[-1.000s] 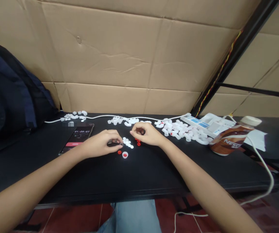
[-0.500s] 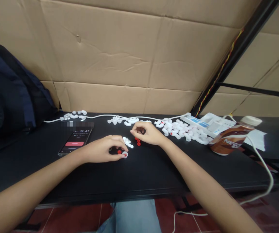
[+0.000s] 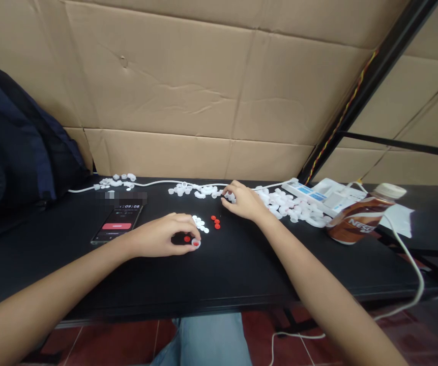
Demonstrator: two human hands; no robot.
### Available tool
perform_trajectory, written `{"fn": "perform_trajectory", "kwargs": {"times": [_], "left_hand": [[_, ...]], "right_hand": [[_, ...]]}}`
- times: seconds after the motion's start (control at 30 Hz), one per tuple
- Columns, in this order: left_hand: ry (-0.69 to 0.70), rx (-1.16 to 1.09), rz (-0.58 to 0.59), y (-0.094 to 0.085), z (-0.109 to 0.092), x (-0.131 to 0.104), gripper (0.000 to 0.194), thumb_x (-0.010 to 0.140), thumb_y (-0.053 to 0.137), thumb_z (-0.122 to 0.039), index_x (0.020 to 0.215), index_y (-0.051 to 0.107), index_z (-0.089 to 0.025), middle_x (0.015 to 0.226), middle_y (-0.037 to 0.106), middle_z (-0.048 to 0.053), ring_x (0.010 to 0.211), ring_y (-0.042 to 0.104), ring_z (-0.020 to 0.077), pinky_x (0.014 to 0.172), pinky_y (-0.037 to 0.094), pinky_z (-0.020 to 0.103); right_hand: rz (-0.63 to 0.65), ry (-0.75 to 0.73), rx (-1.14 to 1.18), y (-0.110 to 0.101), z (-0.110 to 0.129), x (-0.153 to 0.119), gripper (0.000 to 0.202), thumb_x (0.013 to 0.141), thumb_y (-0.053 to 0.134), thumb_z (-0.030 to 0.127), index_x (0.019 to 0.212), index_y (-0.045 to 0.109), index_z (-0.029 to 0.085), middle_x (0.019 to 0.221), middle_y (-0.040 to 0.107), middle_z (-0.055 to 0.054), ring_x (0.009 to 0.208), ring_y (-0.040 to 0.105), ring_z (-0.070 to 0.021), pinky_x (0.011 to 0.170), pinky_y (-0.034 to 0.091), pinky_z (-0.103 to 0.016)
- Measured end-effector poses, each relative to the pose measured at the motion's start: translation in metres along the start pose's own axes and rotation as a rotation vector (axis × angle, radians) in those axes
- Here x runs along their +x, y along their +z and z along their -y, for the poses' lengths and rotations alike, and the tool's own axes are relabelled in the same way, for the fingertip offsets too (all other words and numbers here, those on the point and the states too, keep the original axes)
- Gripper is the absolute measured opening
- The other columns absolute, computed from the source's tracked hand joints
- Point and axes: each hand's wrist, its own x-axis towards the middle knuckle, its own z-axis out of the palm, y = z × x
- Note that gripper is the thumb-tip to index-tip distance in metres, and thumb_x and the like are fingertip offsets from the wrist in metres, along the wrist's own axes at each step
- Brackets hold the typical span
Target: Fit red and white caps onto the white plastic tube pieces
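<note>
My left hand (image 3: 171, 235) pinches a small translucent white cap (image 3: 198, 246) with a red disc in its middle, just above or on the black table. Under that hand lies one loose red disc (image 3: 187, 238). Several small white discs (image 3: 200, 223) are grouped behind its fingertips. To their right sit a few red discs (image 3: 217, 222). Farther back, my right hand (image 3: 243, 200) has thumb and fingers curved and apart, with nothing visible between them. It is beside a heap of translucent white plastic pieces (image 3: 285, 203), partly covering its left end.
A phone (image 3: 117, 223) running a timer lies on the left, near a dark backpack (image 3: 24, 147). More white pieces (image 3: 182, 189) lie along a white cable (image 3: 157, 181) at the back. A brown drink bottle (image 3: 359, 218) and a white-blue box (image 3: 314, 195) stand right.
My right hand has moved back and to the right, from beside the red discs to the white heap, its fingers spreading. The left hand has stayed nearly still with the cap.
</note>
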Motion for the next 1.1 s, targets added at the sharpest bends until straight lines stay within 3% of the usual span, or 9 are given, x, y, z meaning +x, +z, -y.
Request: {"fn": "perform_trajectory", "kwargs": {"times": [0.2, 0.33, 0.43, 0.63, 0.8, 0.93, 1.1], "left_hand": [[-0.03, 0.193, -0.087, 0.006, 0.006, -0.003, 0.033, 0.094, 0.053, -0.038, 0.125, 0.059, -0.029, 0.123, 0.058, 0.004, 0.109, 0.054, 0.0208, 0.097, 0.04, 0.036], [-0.035, 0.399, -0.078, 0.009, 0.013, -0.004, 0.037, 0.1, 0.039, -0.031, 0.135, 0.051, -0.029, 0.131, 0.054, 0.005, 0.116, 0.05, 0.0229, 0.098, 0.037, 0.039], [-0.029, 0.459, -0.079, 0.01, 0.017, -0.003, 0.035, 0.099, 0.039, -0.026, 0.132, 0.054, -0.028, 0.13, 0.055, 0.005, 0.116, 0.05, 0.0225, 0.096, 0.037, 0.038], [-0.004, 0.421, -0.108, 0.008, 0.018, 0.0, 0.026, 0.099, 0.043, -0.027, 0.113, 0.065, -0.025, 0.117, 0.061, 0.002, 0.108, 0.055, 0.0187, 0.093, 0.038, 0.033], [-0.025, 0.299, -0.112, 0.003, 0.007, 0.0, 0.024, 0.099, 0.044, -0.028, 0.114, 0.063, -0.025, 0.114, 0.063, 0.002, 0.107, 0.056, 0.0172, 0.093, 0.037, 0.032], [-0.004, 0.205, -0.063, 0.002, -0.002, -0.001, 0.022, 0.091, 0.058, -0.035, 0.112, 0.062, -0.026, 0.112, 0.064, 0.001, 0.105, 0.056, 0.0176, 0.094, 0.037, 0.032], [0.03, 0.146, -0.039, 0.003, -0.003, 0.0, 0.013, 0.089, 0.06, -0.026, 0.101, 0.065, -0.025, 0.102, 0.066, 0.0, 0.1, 0.057, 0.017, 0.092, 0.039, 0.032]], "right_hand": [[0.071, -0.005, -0.028, 0.006, -0.005, 0.0, 0.021, 0.083, 0.057, 0.034, 0.094, 0.065, 0.019, 0.102, 0.06, -0.008, 0.083, 0.06, -0.0214, 0.072, 0.045, -0.034], [0.102, -0.01, -0.016, 0.009, -0.007, 0.0, 0.021, 0.083, 0.057, 0.035, 0.093, 0.066, 0.019, 0.103, 0.06, -0.009, 0.085, 0.061, -0.0227, 0.074, 0.046, -0.036], [0.109, -0.015, -0.011, 0.011, -0.008, 0.0, 0.02, 0.083, 0.058, 0.034, 0.093, 0.067, 0.019, 0.102, 0.061, -0.01, 0.086, 0.061, -0.0233, 0.075, 0.047, -0.037], [0.104, -0.018, -0.009, 0.01, -0.005, 0.0, 0.02, 0.083, 0.058, 0.033, 0.092, 0.067, 0.019, 0.101, 0.061, -0.009, 0.083, 0.061, -0.0219, 0.074, 0.047, -0.035], [0.054, -0.042, -0.014, 0.005, 0.001, 0.0, 0.018, 0.084, 0.057, 0.032, 0.093, 0.066, 0.019, 0.1, 0.062, -0.007, 0.083, 0.06, -0.0209, 0.075, 0.045, -0.035], [0.027, -0.066, -0.009, 0.002, 0.006, -0.001, 0.017, 0.084, 0.056, 0.03, 0.093, 0.066, 0.02, 0.097, 0.062, -0.006, 0.083, 0.06, -0.0203, 0.076, 0.044, -0.035], [0.037, -0.096, 0.031, 0.002, 0.007, -0.002, 0.015, 0.084, 0.056, 0.029, 0.091, 0.065, 0.02, 0.095, 0.061, -0.005, 0.083, 0.059, -0.0193, 0.079, 0.044, -0.034]]}}
